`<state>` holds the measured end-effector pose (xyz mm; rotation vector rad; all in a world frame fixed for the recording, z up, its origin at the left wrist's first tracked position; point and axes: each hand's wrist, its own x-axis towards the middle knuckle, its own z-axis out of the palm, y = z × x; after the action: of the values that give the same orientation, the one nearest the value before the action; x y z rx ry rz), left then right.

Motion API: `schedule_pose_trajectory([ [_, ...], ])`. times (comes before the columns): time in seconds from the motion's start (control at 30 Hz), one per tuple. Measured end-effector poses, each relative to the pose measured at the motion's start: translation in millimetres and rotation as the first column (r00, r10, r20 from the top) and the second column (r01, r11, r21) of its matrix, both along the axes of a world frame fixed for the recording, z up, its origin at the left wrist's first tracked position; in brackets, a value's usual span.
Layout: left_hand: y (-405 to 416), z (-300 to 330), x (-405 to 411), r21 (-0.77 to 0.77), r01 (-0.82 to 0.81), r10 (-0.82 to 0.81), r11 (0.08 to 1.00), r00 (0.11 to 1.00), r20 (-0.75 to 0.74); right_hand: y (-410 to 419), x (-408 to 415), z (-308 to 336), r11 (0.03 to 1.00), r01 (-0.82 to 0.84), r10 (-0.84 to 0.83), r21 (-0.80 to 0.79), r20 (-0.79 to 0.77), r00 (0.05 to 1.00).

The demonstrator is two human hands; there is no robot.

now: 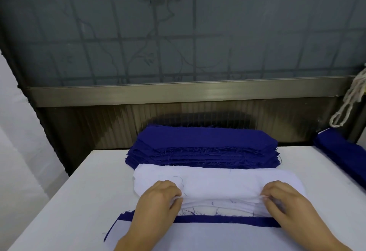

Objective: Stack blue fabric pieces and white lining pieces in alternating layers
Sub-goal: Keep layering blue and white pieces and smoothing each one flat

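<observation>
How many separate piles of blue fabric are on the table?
3: a tall blue pile at the back centre, another blue pile at the right edge, partly cut off, and a layered stack nearest the person, its blue edge showing under white lining.

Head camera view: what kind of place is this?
Probably a garment sewing workshop: a stack of cut blue fabric pieces, a pile of white lining pieces pinched by both hands, and a white worktable.

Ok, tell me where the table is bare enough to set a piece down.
Bare table lies left of the white lining pile and blue pile. A second patch lies right, before the side blue stack. The centre is crowded: left hand, right hand, layered stack.
</observation>
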<state>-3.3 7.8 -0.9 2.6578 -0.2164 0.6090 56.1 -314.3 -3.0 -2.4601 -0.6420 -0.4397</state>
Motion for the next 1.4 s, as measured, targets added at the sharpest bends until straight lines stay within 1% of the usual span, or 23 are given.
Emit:
schedule_pose_trajectory([
  [0.2, 1.1, 2.6, -2.1, 0.000, 0.002, -0.002, 1.000, 1.000, 0.014, 2.5, 0.7, -1.6, 1.000, 0.014, -0.015, 0.020, 0.018, 1.000],
  [0.37, 3.0, 5.7, -2.4, -0.015, -0.049, 0.050, 0.999, 0.999, 0.006, 4.1, -0.1, -0.8, 0.999, 0.026, -0.028, 0.038, 0.040, 0.999],
  [0.53, 2.7, 12.3, -6.4, -0.022, -0.086, 0.087, 0.996, 0.994, 0.069, 2.6, -5.4, 4.1, 0.998, 0.048, -0.056, 0.051, 0.154, 0.986],
  [0.67, 5.5, 19.1, -13.5, -0.042, -0.070, 0.075, 0.997, 0.990, 0.118, 3.1, -15.9, 15.4, 0.997, 0.006, -0.026, 0.076, 0.262, 0.965],
  [0.83, 12.5, 28.2, -26.6, 0.037, -0.061, 0.054, 0.997, 0.987, 0.148, 2.0, -26.3, 20.9, 0.995, -0.042, 0.007, 0.096, 0.338, 0.941],
  [0.9, 14.8, 33.5, -31.7, 0.070, -0.062, 0.051, 0.996, 0.988, 0.147, 2.5, -29.7, 22.7, 0.996, -0.058, 0.031, 0.075, 0.327, 0.945],
  [1.0, 24.7, 40.1, -40.5, 0.048, 0.014, -0.018, 0.999, 0.996, 0.086, 0.6, -38.2, 27.3, 0.996, -0.087, 0.078, 0.021, 0.276, 0.958],
  [1.03, 29.1, 43.0, -43.8, 0.020, 0.050, -0.051, 0.999, 0.997, 0.059, -2.4, -39.8, 27.0, 0.996, -0.085, 0.081, 0.008, 0.234, 0.969],
  [1.07, 33.2, 46.3, -47.9, -0.035, 0.076, -0.075, 0.996, 0.997, 0.022, -7.7, -41.0, 27.5, 0.996, -0.075, 0.069, 0.039, 0.133, 0.989],
  [1.1, 36.4, 50.7, -51.6, -0.106, 0.088, -0.090, 0.991, 0.996, -0.019, -12.7, -42.5, 28.9, 0.991, -0.076, 0.076, 0.115, 0.005, 0.997],
  [1.13, 38.7, 55.0, -55.2, -0.172, 0.089, -0.101, 0.981, 0.993, -0.064, -16.2, -43.9, 31.1, 0.978, -0.061, 0.092, 0.202, -0.147, 0.985],
  [1.2, 39.9, 61.4, -60.6, -0.286, 0.072, -0.112, 0.955, 0.986, -0.126, -21.1, -43.1, 32.5, 0.930, -0.018, 0.169, 0.368, -0.385, 0.907],
  [1.23, 40.5, 63.4, -61.8, -0.336, 0.051, -0.099, 0.941, 0.987, -0.127, -22.9, -42.1, 34.2, 0.908, 0.015, 0.184, 0.418, -0.433, 0.882],
  [1.3, 41.0, 64.4, -61.9, -0.453, -0.017, -0.060, 0.892, 0.986, -0.155, -25.3, -41.1, 39.9, 0.883, 0.061, 0.188, 0.465, -0.470, 0.862],
  [1.37, 43.0, 63.3, -60.4, -0.532, -0.108, -0.058, 0.840, 0.957, -0.285, -24.1, -38.9, 44.5, 0.889, 0.077, 0.201, 0.450, -0.538, 0.819],
  [1.4, 44.7, 61.4, -59.0, -0.539, -0.137, -0.074, 0.831, 0.933, -0.352, -23.7, -36.5, 44.2, 0.901, 0.081, 0.205, 0.426, -0.582, 0.787],
])
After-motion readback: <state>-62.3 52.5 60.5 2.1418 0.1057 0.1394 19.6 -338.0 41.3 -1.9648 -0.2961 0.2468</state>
